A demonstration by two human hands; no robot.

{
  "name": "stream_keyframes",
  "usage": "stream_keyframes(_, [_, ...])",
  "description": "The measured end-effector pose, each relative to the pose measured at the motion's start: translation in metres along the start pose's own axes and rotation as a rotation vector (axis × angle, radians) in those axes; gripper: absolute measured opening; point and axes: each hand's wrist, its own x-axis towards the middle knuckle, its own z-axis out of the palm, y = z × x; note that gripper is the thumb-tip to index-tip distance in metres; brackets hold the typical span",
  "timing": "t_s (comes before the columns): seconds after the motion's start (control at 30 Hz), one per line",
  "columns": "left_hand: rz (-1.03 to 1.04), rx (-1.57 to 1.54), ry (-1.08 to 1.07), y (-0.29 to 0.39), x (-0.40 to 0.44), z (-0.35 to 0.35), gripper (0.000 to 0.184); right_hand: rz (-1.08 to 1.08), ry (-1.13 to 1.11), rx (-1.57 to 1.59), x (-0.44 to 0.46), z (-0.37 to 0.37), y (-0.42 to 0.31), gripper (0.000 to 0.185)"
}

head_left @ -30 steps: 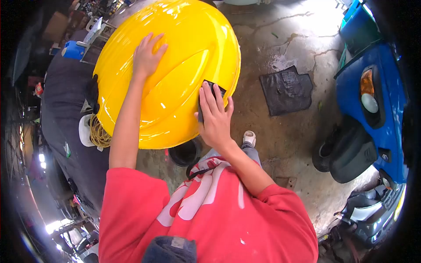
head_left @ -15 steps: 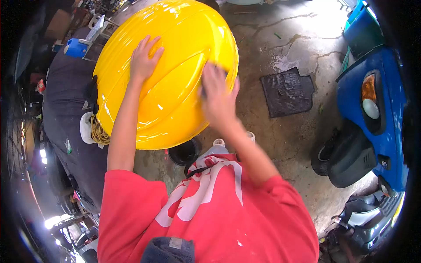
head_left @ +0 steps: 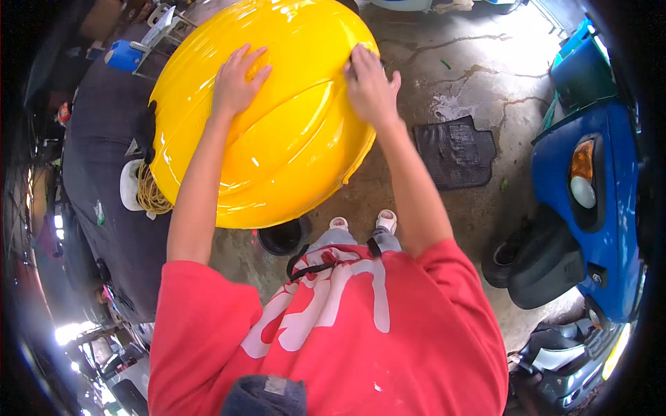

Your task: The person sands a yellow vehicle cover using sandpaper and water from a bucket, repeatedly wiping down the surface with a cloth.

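Observation:
A large, glossy yellow panel (head_left: 284,145), curved and creased like a car hood, stands in front of me. My left hand (head_left: 237,83) lies flat on its upper left part with the fingers spread. Near the panel's right edge, my right hand (head_left: 371,87) presses down on a dark pad (head_left: 383,63). Only slivers of that pad show around the fingers, so its exact kind is hidden. Whatever supports the panel is out of sight beneath it.
A black bucket (head_left: 283,237) stands below the panel's near edge. To the right are a black floor mat (head_left: 454,152) and a blue vehicle part (head_left: 555,156) with a headlight. A dark-covered shape (head_left: 104,180), coiled yellow cord (head_left: 150,191) and blue jug (head_left: 123,55) are left.
My right hand has moved up and right across the panel to its edge, taking the dark pad along. My left hand still rests on the panel, in nearly the same place.

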Motion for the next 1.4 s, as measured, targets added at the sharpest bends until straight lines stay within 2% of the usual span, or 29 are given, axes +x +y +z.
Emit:
stream_keyframes(0.13, [-0.03, -0.007, 0.004, 0.001, 0.002, 0.001, 0.047, -0.107, 0.051, -0.058, -0.06, -0.002, -0.008, 0.055])
stream_keyframes(0.23, [-0.048, 0.012, 0.031, 0.0, 0.0, 0.002, 0.047, -0.031, -0.135, 0.01, -0.148, -0.019, -0.045, 0.066])
stream_keyframes(0.3, [-0.056, -0.007, 0.016, 0.005, -0.003, 0.001, 0.047, -0.086, -0.104, -0.063, -0.122, -0.017, -0.035, 0.062])
stream_keyframes(0.37, [-0.051, 0.007, 0.023, 0.002, 0.001, 0.004, 0.047, -0.195, -0.002, -0.144, -0.046, 0.006, 0.013, 0.057])
stream_keyframes(0.4, [-0.029, 0.018, 0.019, 0.0, -0.002, 0.005, 0.047, -0.032, -0.197, -0.194, 0.004, -0.006, 0.026, 0.053])
stream_keyframes(0.43, [-0.035, 0.012, 0.017, 0.0, -0.006, 0.004, 0.047, 0.148, -0.244, -0.2, 0.039, -0.024, 0.035, 0.041])
stream_keyframes(0.5, [-0.059, -0.012, -0.01, 0.001, 0.0, 0.002, 0.048, 0.229, -0.002, -0.05, 0.072, -0.041, 0.068, 0.032])
stream_keyframes(0.63, [-0.101, -0.04, -0.006, 0.001, -0.001, 0.006, 0.049, 0.223, -0.086, 0.045, 0.055, -0.079, 0.056, 0.033])
stream_keyframes(0.7, [-0.066, -0.025, 0.027, -0.001, 0.001, 0.009, 0.049, -0.037, -0.107, 0.271, 0.034, -0.057, 0.06, 0.035])
stream_keyframes(0.77, [-0.049, -0.006, 0.052, 0.0, -0.001, 0.008, 0.047, -0.029, -0.274, 0.123, 0.004, -0.045, 0.041, 0.034])
stream_keyframes(0.83, [-0.03, 0.009, 0.082, 0.001, 0.001, 0.009, 0.045, 0.119, -0.395, -0.066, -0.041, -0.067, -0.019, 0.034])
stream_keyframes(0.9, [-0.086, -0.037, 0.021, -0.003, 0.002, 0.012, 0.049, -0.024, -0.428, -0.024, -0.097, -0.07, -0.043, 0.04])
stream_keyframes(0.97, [-0.087, -0.052, 0.024, -0.002, 0.001, 0.011, 0.05, -0.27, -0.369, -0.001, -0.141, -0.064, -0.054, 0.048])
stream_keyframes(1.03, [-0.091, -0.062, 0.027, -0.001, 0.001, 0.012, 0.05, -0.279, -0.338, 0.017, -0.13, -0.062, -0.049, 0.049])
stream_keyframes(1.17, [-0.082, -0.049, 0.054, 0.003, -0.001, 0.012, 0.05, 0.075, -0.202, -0.281, -0.046, -0.059, -0.008, 0.044])
stream_keyframes(1.2, [-0.087, -0.028, 0.046, 0.005, 0.001, 0.01, 0.05, 0.073, -0.201, -0.28, -0.047, -0.059, -0.009, 0.044])
stream_keyframes(1.27, [-0.103, -0.03, 0.028, 0.009, 0.002, 0.005, 0.05, -0.037, -0.223, -0.242, -0.052, -0.06, -0.013, 0.04])
stream_keyframes(1.33, [-0.116, -0.038, 0.006, 0.008, 0.002, 0.005, 0.051, -0.163, -0.295, -0.019, -0.099, -0.063, -0.054, 0.04])
stream_keyframes(1.4, [-0.137, -0.055, -0.02, 0.007, 0.003, 0.01, 0.053, -0.437, -0.305, 0.127, -0.149, -0.048, -0.077, 0.057])
